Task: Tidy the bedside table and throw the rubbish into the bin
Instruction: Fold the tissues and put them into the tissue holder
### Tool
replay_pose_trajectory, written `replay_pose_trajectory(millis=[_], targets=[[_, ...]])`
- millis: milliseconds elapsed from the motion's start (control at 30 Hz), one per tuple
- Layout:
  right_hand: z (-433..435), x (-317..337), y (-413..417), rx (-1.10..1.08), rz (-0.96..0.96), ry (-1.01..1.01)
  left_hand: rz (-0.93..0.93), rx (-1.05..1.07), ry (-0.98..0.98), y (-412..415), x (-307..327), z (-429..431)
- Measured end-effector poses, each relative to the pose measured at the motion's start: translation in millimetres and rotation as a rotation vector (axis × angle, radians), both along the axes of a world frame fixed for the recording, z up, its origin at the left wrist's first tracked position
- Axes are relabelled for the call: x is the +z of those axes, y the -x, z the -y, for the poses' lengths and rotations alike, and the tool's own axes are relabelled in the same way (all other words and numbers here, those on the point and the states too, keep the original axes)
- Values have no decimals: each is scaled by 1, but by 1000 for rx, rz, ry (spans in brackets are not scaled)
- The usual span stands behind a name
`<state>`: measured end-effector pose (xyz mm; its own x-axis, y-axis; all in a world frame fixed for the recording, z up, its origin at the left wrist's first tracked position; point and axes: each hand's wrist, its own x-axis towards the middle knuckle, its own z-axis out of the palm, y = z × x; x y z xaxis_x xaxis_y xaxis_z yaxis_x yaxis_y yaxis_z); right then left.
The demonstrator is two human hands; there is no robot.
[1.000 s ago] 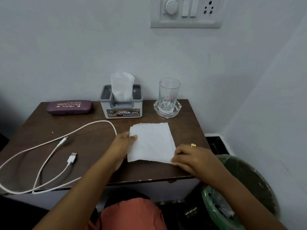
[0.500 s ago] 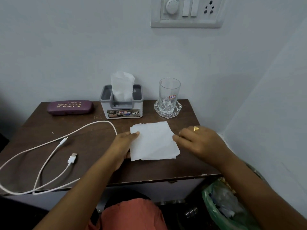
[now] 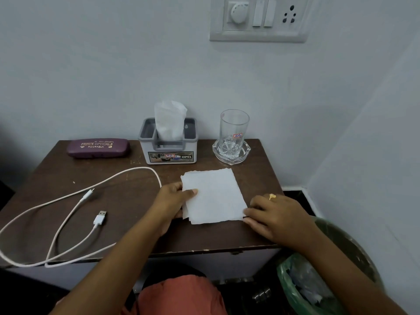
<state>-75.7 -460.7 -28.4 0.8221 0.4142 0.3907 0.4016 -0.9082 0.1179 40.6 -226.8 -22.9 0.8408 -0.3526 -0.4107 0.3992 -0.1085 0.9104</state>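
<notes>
A: While the tissue (image 3: 213, 196) lies flat on the worktop (image 3: 127, 187), centre of frame, what grips it?

B: The left hand (image 3: 175, 201) pinches its left edge, thumb on top. The right hand (image 3: 275, 214) pinches the lower right corner, fingers curled.

A: And the bin (image 3: 354, 253)?

B: Lower right, beside the worktop, holding rubbish.

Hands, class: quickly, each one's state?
Left hand: thumb pinning the flat white tissue sheet.
Right hand: fingertips pinching that tissue's near right corner.
</notes>
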Motion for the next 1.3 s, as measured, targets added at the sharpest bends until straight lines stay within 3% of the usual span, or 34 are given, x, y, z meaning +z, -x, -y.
replay_pose_trajectory(millis=[133,200,267,333,433,533,667,833,967,1167,1300], targets=[[-21,9,-9,-331,-187,-900,76,-68,71,7,5,-3],[-28,15,-23,-453,-378,-1324,92,-98,158,13,8,-6],[-31,16,-34,-415,-614,-1727,63,-112,246,17,12,-8],[-35,19,-41,-329,-868,-1963,29,-100,264,17,14,-10],[-43,24,-47,-284,-1065,-1910,-34,-35,201,13,13,-14],[-43,25,-55,-344,-982,-1929,-91,38,169,9,15,-20],[-46,25,-54,-314,-947,-2062,-152,-20,338,16,36,-13],[-59,24,-43,-37,-1269,-2186,-119,-137,408,25,69,-3],[-61,28,-32,58,-1190,-2362,-76,-116,349,26,77,-12],[-51,29,-37,-223,-1030,-2015,111,-91,32,24,55,-27],[-48,31,-33,-175,-969,-1917,104,-69,35,25,43,-26]])
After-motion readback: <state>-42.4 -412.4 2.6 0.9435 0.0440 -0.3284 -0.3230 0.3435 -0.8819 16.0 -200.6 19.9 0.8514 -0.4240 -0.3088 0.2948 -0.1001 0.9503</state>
